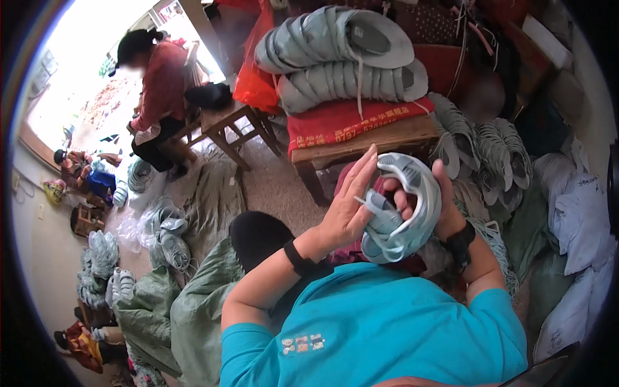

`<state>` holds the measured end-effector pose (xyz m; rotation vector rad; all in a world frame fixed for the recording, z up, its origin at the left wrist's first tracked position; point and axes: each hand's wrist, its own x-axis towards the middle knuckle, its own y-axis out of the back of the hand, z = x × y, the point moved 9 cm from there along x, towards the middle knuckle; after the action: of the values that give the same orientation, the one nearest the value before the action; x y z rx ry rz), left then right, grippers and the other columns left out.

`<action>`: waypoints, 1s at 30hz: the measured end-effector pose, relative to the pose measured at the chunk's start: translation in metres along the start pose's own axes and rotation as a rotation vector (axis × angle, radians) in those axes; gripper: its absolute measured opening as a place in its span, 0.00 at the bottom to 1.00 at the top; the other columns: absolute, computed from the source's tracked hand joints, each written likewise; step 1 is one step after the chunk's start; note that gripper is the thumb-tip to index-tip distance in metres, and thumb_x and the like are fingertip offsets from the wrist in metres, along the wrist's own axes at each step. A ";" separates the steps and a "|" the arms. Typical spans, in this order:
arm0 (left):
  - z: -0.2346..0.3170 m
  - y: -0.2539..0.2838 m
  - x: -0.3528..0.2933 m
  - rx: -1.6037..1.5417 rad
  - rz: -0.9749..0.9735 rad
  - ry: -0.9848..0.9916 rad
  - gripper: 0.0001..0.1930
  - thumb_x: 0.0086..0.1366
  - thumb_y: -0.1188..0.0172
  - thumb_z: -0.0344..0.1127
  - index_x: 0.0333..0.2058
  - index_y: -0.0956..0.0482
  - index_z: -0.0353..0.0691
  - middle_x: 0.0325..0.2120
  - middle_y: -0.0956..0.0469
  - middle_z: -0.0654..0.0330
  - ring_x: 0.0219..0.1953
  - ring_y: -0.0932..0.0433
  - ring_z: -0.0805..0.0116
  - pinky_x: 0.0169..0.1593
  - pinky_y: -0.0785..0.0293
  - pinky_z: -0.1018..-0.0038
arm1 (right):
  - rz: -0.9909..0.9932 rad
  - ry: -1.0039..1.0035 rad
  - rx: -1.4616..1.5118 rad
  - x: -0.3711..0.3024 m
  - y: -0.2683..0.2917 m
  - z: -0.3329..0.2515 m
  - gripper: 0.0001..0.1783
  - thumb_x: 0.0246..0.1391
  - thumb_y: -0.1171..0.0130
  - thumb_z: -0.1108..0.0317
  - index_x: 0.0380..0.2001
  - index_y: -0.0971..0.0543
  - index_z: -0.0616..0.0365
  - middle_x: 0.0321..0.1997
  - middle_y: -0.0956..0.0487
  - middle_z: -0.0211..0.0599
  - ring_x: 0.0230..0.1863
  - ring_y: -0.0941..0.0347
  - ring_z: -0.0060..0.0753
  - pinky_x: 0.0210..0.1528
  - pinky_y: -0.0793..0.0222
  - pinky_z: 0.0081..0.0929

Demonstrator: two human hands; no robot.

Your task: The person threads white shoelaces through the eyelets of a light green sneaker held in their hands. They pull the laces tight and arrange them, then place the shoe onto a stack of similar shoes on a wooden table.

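A pale blue-grey shoe upper (425, 213) with light laces is held up in front of my chest, its opening facing up. My right hand (445, 193) grips it from the right, with the fingers curled in over the opening and the thumb up along the outer side. Flat against its left side, near the laces and tongue, rests my left hand (354, 197), fingers stretched out and pointing up. A dark band circles each wrist.
Two nested rows of shoe uppers (345, 87) lie on a red bag atop a wooden stool (367, 145). More uppers (506, 155) hang at right beside white sacks (570, 213). Green woven sacks (206, 303) lie left. A person in red (161, 90) sits near the bright doorway; others work further left.
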<state>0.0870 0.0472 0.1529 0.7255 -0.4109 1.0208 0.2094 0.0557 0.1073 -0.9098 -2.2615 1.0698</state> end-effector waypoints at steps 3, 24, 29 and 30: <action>-0.015 0.004 0.009 0.059 -0.050 0.098 0.31 0.72 0.59 0.48 0.67 0.46 0.37 0.68 0.52 0.46 0.70 0.51 0.48 0.69 0.53 0.60 | 0.035 0.040 -0.244 -0.009 -0.006 -0.021 0.51 0.56 0.53 0.33 0.58 0.38 0.77 0.43 0.21 0.57 0.44 0.20 0.46 0.48 0.22 0.38; -0.206 0.062 0.168 -0.440 0.407 0.510 0.26 0.71 0.49 0.46 0.58 0.36 0.30 0.44 0.27 0.59 0.45 0.27 0.73 0.47 0.29 0.75 | 0.303 0.277 -0.239 0.133 0.054 -0.167 0.33 0.56 0.38 0.46 0.54 0.31 0.59 0.50 0.24 0.46 0.49 0.22 0.42 0.46 0.23 0.33; -0.219 0.062 0.168 -0.506 0.392 0.535 0.25 0.72 0.50 0.46 0.57 0.34 0.30 0.44 0.26 0.60 0.43 0.27 0.74 0.47 0.29 0.76 | 0.298 0.188 -0.293 0.166 0.055 -0.154 0.19 0.62 0.44 0.51 0.46 0.25 0.55 0.43 0.23 0.30 0.43 0.25 0.24 0.48 0.29 0.25; -0.221 0.062 0.167 -0.540 0.387 0.541 0.25 0.72 0.50 0.46 0.57 0.34 0.30 0.44 0.26 0.59 0.43 0.27 0.74 0.47 0.29 0.76 | 0.303 0.191 -0.317 0.170 0.059 -0.151 0.19 0.63 0.45 0.51 0.46 0.25 0.54 0.43 0.23 0.29 0.44 0.26 0.23 0.49 0.30 0.24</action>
<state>0.1078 0.3285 0.1237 -0.1311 -0.3331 1.3415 0.2154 0.2820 0.1707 -1.4570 -2.2119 0.7109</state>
